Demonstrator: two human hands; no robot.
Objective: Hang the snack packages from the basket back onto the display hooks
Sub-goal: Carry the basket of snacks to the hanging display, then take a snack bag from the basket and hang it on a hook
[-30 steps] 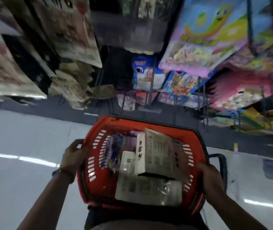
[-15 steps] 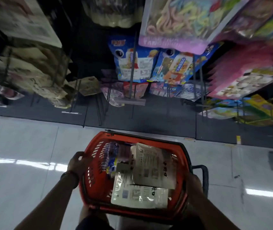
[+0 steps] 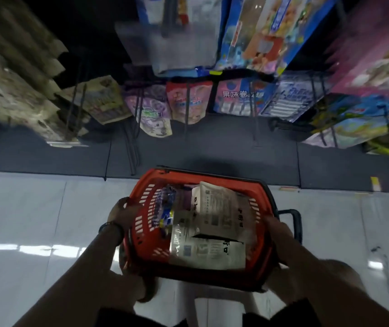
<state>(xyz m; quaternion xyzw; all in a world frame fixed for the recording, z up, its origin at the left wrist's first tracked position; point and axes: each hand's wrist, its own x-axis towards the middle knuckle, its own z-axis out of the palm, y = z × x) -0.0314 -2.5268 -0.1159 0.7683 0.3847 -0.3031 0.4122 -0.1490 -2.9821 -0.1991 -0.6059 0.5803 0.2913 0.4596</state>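
Left grip (image 3: 123, 214), right grip (image 3: 278, 237): basket (image 3: 148, 246) upright

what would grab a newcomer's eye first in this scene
The red basket sits low in the middle, gripped at its sides by the left hand and the right hand. Pale snack packages are piled inside it. Beyond it, colourful packages hang in rows across the top.

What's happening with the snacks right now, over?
Gripping the red basket by its sides: left hand, right hand. All snack packages inside it, none out. Nothing blocking the display ahead.
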